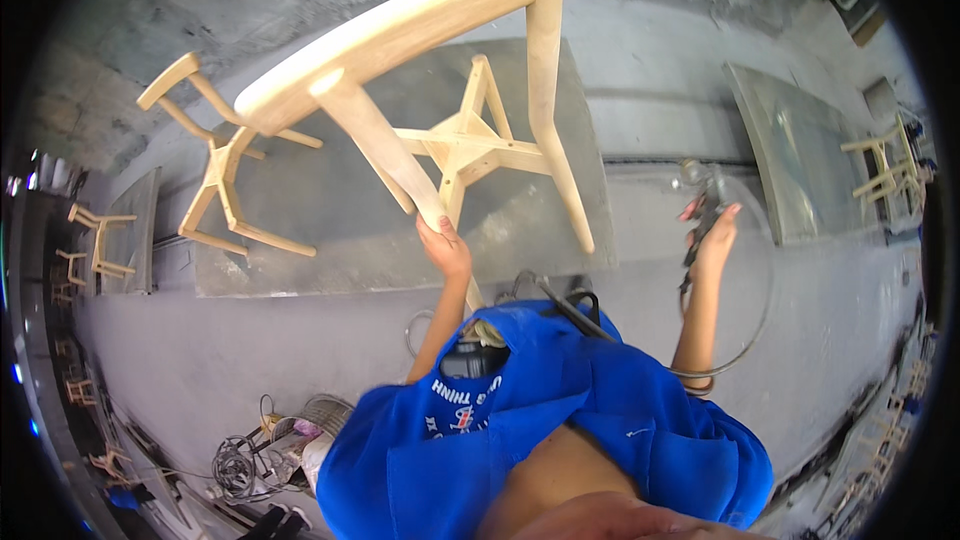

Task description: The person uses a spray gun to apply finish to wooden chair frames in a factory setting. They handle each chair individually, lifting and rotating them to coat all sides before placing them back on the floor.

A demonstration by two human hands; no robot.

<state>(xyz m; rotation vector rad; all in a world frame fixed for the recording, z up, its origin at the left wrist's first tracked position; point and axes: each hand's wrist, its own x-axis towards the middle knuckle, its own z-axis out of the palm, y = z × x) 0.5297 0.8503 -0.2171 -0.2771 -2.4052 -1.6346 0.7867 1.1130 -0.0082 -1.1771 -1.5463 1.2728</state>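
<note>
Head camera, looking down, shows the left hand [446, 248] wrapped around the lower end of one leg of a bare wooden chair frame [420, 25], holding it up in the air in front of the body, with the curved back rail at the far end from the grip and a second leg [552, 110] slanting down to the right of the hand. The right hand [712, 240] is closed around a small spray gun [700, 195], raised well to the right of the chair, with a thin hose [745, 340] looping down from it toward the elbow. Judging by the pale, unfinished wood and the slim round legs, the frame is probably light enough for one hand, stiff, and dry rather than slippery; the leg offers a sound hold, though gripped so far from the heavy rail it is likely to tip or swing. Beyond the grip stands a grey, dust-coated sheet [400, 200] with two more frames of the same pale wood in front of it, one [465, 145] just past the held leg and another [215, 160] farther left. The person wears a blue shirt [560, 410]. Further small frames [95, 240] stand at the far left, and more [885, 165] at the far right beside a second sheet [800, 155].
</note>
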